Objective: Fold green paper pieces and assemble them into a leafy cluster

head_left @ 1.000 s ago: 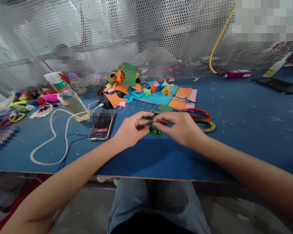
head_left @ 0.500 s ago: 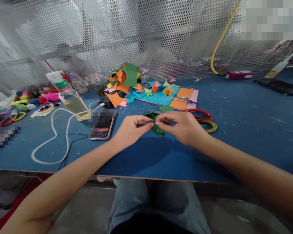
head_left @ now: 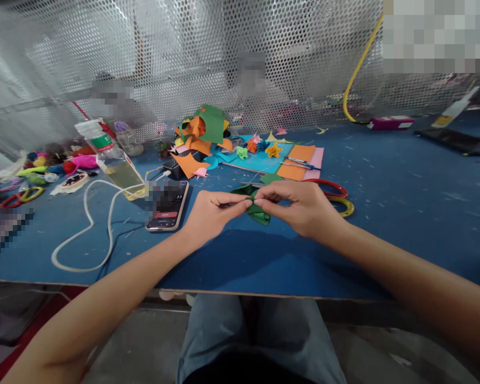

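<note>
Between my two hands is a folded piece of dark green paper (head_left: 259,214), held just above the blue table. My left hand (head_left: 213,212) pinches its left side between thumb and fingers. From the other side my right hand (head_left: 300,205) pinches the same paper, its fingertips almost meeting those of the left. Fingers hide part of the folds. Behind my right hand lie scissors (head_left: 346,206) with red and yellow handles, their blades partly covered. A flat green paper scrap (head_left: 272,178) lies just beyond the hands.
A phone (head_left: 168,207) and a white cable (head_left: 55,256) lie to the left, near a bottle (head_left: 122,170) of yellowish liquid. Farther back are an orange and green paper pile (head_left: 212,125), small folded paper flowers (head_left: 272,150) and coloured sheets (head_left: 296,166). Perforated metal mesh (head_left: 304,64) stands behind.
Both hands keep their pinch on the green paper, whose folds have turned slightly. The whole view has shifted a little.
</note>
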### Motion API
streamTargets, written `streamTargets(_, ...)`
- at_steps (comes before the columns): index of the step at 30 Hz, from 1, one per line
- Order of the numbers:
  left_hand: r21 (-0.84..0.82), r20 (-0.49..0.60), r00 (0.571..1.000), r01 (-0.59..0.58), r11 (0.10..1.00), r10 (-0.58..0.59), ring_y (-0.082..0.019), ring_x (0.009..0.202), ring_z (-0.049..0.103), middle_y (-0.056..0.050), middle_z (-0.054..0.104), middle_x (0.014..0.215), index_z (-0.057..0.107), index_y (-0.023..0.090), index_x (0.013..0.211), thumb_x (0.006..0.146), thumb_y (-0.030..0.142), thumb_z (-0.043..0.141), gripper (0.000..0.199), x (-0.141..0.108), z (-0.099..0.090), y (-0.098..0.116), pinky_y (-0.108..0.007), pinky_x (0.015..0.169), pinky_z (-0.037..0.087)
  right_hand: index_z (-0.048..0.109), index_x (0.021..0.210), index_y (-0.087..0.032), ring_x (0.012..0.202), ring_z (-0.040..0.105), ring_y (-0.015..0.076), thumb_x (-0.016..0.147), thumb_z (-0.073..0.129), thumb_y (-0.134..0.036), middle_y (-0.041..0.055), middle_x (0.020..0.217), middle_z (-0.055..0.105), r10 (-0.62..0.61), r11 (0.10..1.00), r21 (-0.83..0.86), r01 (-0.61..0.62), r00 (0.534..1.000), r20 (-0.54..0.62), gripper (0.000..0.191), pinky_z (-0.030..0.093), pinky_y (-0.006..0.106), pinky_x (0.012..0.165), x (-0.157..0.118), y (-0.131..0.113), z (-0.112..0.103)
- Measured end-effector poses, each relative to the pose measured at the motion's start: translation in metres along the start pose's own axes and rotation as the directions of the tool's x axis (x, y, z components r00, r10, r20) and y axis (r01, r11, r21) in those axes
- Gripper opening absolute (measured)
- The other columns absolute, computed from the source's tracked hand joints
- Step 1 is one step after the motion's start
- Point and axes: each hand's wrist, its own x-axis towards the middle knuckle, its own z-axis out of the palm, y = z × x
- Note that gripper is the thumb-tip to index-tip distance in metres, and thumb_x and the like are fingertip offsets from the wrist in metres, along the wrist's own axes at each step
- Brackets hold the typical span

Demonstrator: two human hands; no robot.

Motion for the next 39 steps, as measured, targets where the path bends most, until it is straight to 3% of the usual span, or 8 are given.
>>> streamTargets(4,0.015,-0.022,0.999,-0.037,0.999,0.037,-0.013,0.052,0.061,-0.002,0.070,0.062,0.073,0.017,0.069,0.065,0.026,0.071,0.010,-0.0002,-0.0004,0.0015,-0.023,0.046,0.050,0.064,0.077,-0.020,0.063,0.057,0.0121,0.081,0.057,-0.026,0.0004,0.070,0.064,-0.025,1.000,-0.003,0.025,1.000,0.010,0.011,0.046,0.024,0.060,-0.0003,-0.0022,0.0004)
streamTargets(11,0.028,-0.091,0.993,-0.077,0.997,0.080,-0.012,0.056,0.061,-0.002,0.070,0.065,0.070,0.016,0.068,0.067,0.026,0.070,0.010,0.0003,0.0001,0.0018,-0.021,0.049,0.051,0.064,0.082,-0.018,0.067,0.061,0.0133,0.079,0.058,-0.023,0.0019,0.075,0.067,0.038,0.999,0.003,-0.038,0.999,-0.028,0.009,0.050,0.024,0.064,-0.0006,-0.0041,0.0028)
streamTargets(17,0.083,-0.051,0.995,-0.080,0.993,0.084,-0.010,0.055,0.057,0.000,0.064,0.061,0.065,0.015,0.065,0.067,0.029,0.071,0.015,-0.0013,-0.0002,-0.0012,-0.020,0.046,0.046,0.063,0.079,-0.019,0.068,0.058,0.0128,0.083,0.054,-0.021,0.0014,0.075,0.065,-0.042,0.997,-0.062,0.043,0.999,0.023,0.010,0.046,0.024,0.064,-0.0010,-0.0054,0.0016)
streamTargets(21,0.085,0.033,0.995,-0.097,0.992,0.094,-0.009,0.056,0.056,0.001,0.062,0.062,0.061,0.016,0.067,0.063,0.030,0.075,0.020,-0.0025,-0.0024,-0.0009,-0.018,0.045,0.044,0.063,0.079,-0.020,0.071,0.058,0.0136,0.085,0.052,-0.023,0.0021,0.078,0.065,-0.109,0.991,-0.070,0.116,0.989,0.100,0.013,0.045,0.025,0.066,-0.0013,-0.0069,0.0007)
streamTargets(30,0.171,0.042,0.945,-0.326,0.930,0.324,-0.013,0.072,0.065,-0.003,0.071,0.079,0.069,0.019,0.073,0.074,0.021,0.065,0.005,-0.0032,-0.0034,0.0030,-0.016,0.046,0.046,0.063,0.079,-0.020,0.068,0.058,0.0131,0.084,0.053,-0.021,0.0013,0.075,0.065,-0.075,0.995,-0.067,0.077,0.997,0.033,0.011,0.045,0.024,0.063,0.0008,-0.0048,-0.0011)
streamTargets(33,0.145,0.036,0.956,-0.292,0.945,0.290,-0.012,0.071,0.065,-0.002,0.072,0.079,0.070,0.019,0.075,0.072,0.018,0.065,0.006,-0.0027,-0.0043,0.0035,-0.016,0.046,0.046,0.062,0.081,-0.019,0.067,0.058,0.0132,0.082,0.054,-0.022,0.0016,0.074,0.064,-0.063,0.996,-0.060,0.064,0.998,0.017,0.009,0.045,0.024,0.063,0.0005,-0.0043,-0.0008)
streamTargets(36,0.114,-0.043,0.976,-0.206,0.972,0.212,-0.012,0.071,0.065,-0.002,0.071,0.076,0.068,0.018,0.073,0.071,0.020,0.067,0.002,-0.0019,-0.0051,0.0049,-0.016,0.047,0.047,0.061,0.079,-0.018,0.066,0.057,0.0133,0.080,0.057,-0.023,0.0019,0.073,0.063,-0.051,0.996,-0.078,0.051,0.999,0.010,0.006,0.046,0.025,0.062,0.0001,-0.0043,-0.0005)
streamTargets(39,0.062,-0.100,0.986,-0.127,0.990,0.133,-0.013,0.068,0.065,-0.002,0.069,0.073,0.065,0.017,0.081,0.066,0.023,0.072,0.017,-0.0008,-0.0056,0.0058,-0.016,0.045,0.046,0.059,0.076,-0.017,0.066,0.056,0.0132,0.082,0.054,-0.021,0.0023,0.071,0.061,-0.077,0.989,-0.124,0.078,0.997,0.011,0.009,0.045,0.025,0.062,0.0000,-0.0033,-0.0005)
